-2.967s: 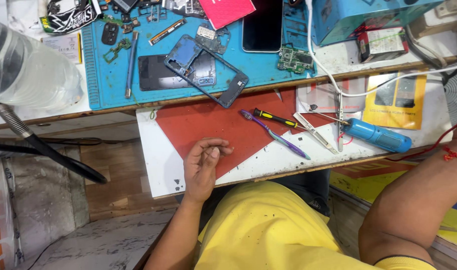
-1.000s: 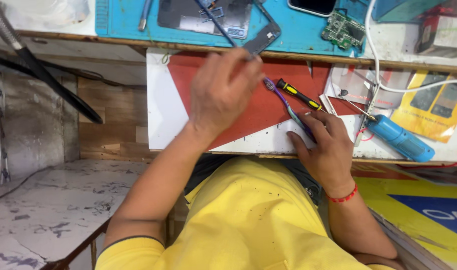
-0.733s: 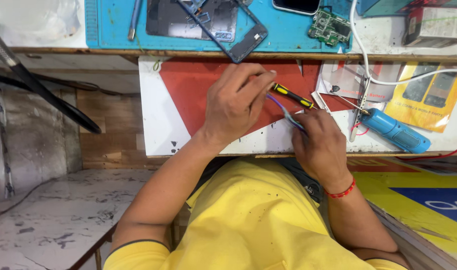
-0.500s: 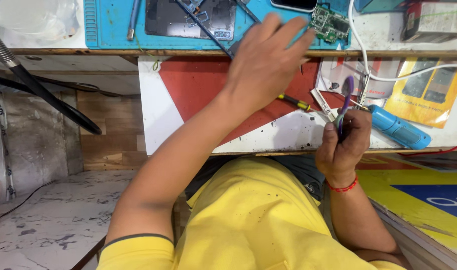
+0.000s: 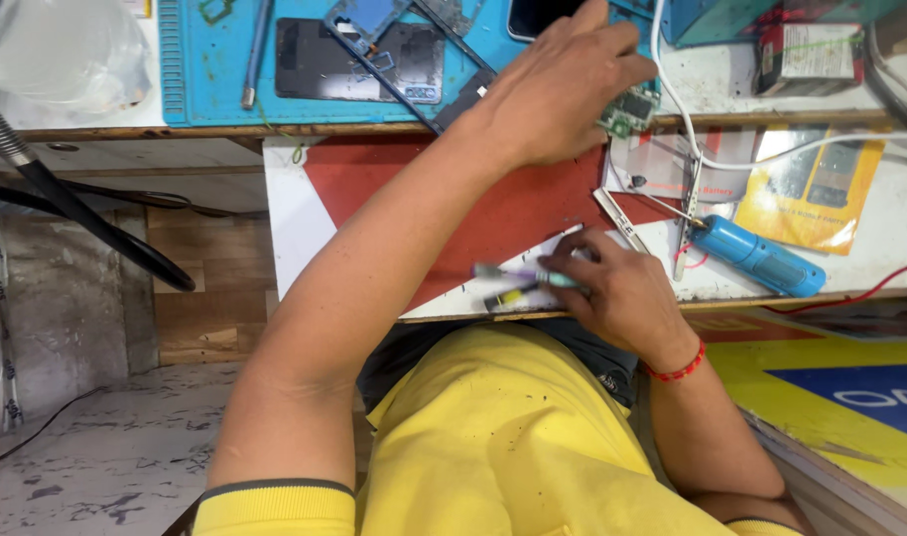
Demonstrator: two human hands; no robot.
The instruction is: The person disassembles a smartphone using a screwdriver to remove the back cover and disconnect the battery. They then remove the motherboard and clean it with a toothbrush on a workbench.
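My left hand [image 5: 558, 84] reaches over the red and white sheet [image 5: 374, 189] to the blue work mat [image 5: 210, 60]. Its fingers close on a small green circuit board [image 5: 629, 107], mostly hidden under them. My right hand [image 5: 622, 293] rests at the near edge of the bench, shut on a purple-handled tool [image 5: 521, 276] that points left. A yellow and black screwdriver [image 5: 506, 297] lies just below that tool. A dark phone frame [image 5: 374, 45] and a black phone panel [image 5: 310, 65] lie on the mat left of my left hand.
A blue pen-shaped power tool [image 5: 761, 256], tweezers [image 5: 620, 220] and a yellow packet [image 5: 811, 189] lie right of my right hand. A white cable [image 5: 687, 124] crosses the bench. A clear plastic bag [image 5: 57, 50] and a black flexible hose [image 5: 76, 203] are at the left.
My left hand went from the red sheet up to the circuit board. My right hand picked up the purple-handled tool, raised it upright, then lowered it flat to the bench edge.
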